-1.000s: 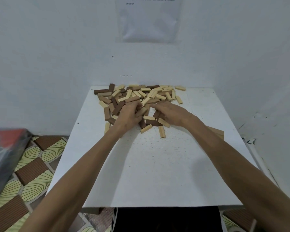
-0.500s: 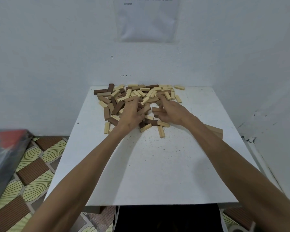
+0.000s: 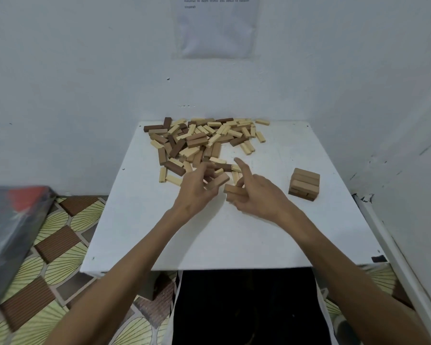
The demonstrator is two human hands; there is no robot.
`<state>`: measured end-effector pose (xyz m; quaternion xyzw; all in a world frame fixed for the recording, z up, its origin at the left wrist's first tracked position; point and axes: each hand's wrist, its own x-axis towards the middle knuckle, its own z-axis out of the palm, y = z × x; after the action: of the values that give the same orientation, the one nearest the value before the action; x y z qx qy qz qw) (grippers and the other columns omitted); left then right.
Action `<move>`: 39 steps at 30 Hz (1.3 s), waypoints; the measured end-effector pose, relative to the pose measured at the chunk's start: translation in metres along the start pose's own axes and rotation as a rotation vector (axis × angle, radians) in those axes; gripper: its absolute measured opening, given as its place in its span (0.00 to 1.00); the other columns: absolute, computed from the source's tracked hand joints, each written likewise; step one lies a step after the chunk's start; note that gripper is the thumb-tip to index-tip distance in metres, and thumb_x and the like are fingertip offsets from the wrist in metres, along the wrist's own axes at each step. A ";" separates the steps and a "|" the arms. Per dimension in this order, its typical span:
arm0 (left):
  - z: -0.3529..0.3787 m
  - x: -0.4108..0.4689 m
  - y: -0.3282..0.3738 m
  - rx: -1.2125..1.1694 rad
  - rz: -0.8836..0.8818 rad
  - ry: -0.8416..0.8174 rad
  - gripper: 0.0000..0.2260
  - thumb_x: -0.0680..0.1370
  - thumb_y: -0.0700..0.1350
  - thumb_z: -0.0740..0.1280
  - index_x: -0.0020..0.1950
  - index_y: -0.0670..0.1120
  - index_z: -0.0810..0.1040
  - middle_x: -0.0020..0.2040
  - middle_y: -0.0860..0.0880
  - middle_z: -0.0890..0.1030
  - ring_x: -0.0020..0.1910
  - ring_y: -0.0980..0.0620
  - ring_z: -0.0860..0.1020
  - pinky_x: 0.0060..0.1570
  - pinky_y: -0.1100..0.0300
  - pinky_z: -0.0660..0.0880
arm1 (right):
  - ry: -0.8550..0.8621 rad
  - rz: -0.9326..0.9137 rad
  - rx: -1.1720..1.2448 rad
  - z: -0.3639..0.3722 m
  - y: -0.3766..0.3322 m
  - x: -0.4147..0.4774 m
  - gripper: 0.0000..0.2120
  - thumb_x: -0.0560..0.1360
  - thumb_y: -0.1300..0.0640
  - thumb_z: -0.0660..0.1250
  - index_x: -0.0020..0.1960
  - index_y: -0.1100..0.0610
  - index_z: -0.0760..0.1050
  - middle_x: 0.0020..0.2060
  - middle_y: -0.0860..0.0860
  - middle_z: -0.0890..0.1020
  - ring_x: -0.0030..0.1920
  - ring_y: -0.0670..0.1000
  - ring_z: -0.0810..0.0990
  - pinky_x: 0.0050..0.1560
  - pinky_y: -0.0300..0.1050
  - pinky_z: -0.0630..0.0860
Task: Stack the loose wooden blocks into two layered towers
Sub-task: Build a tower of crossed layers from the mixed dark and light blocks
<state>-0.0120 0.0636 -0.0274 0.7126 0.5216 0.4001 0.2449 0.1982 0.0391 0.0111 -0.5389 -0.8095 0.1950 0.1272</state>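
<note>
At the middle of the bench (image 3: 209, 240), just at 6 o'clock of the loose heap (image 3: 204, 143): blocks in hand. Left grip (image 3: 197, 190) curled round a tan block (image 3: 218, 181), tilted, seemingly clear of the surface. Right grip (image 3: 256, 192) pinching a second block (image 3: 234, 189) between thumb and bent fingers, forefinger stretched toward 11 o'clock. At 3 o'clock, well apart from the heap, a short tower (image 3: 304, 184), a few layers high; no second tower yet. Step in hand, by the look of it: gathering pieces for a layer. Next likely calls for carrying them toward 3 o'clock and laying them side by side, crosswise to the layer beneath, without nudging the stack.
</note>
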 end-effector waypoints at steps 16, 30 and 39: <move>-0.007 -0.031 0.000 0.099 -0.017 -0.457 0.28 0.76 0.44 0.71 0.75 0.49 0.67 0.56 0.56 0.81 0.50 0.54 0.78 0.48 0.63 0.74 | 0.123 0.044 0.018 0.021 0.035 -0.028 0.44 0.77 0.55 0.72 0.83 0.54 0.48 0.65 0.52 0.71 0.65 0.53 0.69 0.57 0.45 0.73; -0.010 -0.012 -0.009 0.141 0.024 -0.563 0.50 0.69 0.61 0.79 0.82 0.57 0.53 0.69 0.68 0.75 0.70 0.60 0.62 0.74 0.46 0.55 | 0.136 0.146 0.332 0.041 0.036 -0.032 0.57 0.68 0.40 0.81 0.82 0.43 0.46 0.66 0.36 0.76 0.71 0.43 0.64 0.67 0.49 0.55; 0.002 -0.014 -0.015 0.106 0.048 -0.408 0.49 0.66 0.61 0.81 0.80 0.56 0.58 0.64 0.67 0.79 0.71 0.58 0.66 0.71 0.48 0.57 | 0.075 0.074 0.318 0.037 0.047 -0.028 0.54 0.68 0.38 0.79 0.82 0.41 0.48 0.67 0.31 0.75 0.75 0.39 0.58 0.72 0.51 0.52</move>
<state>-0.0204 0.0553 -0.0440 0.8029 0.4644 0.2251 0.2984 0.2324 0.0228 -0.0426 -0.5485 -0.7427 0.3048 0.2336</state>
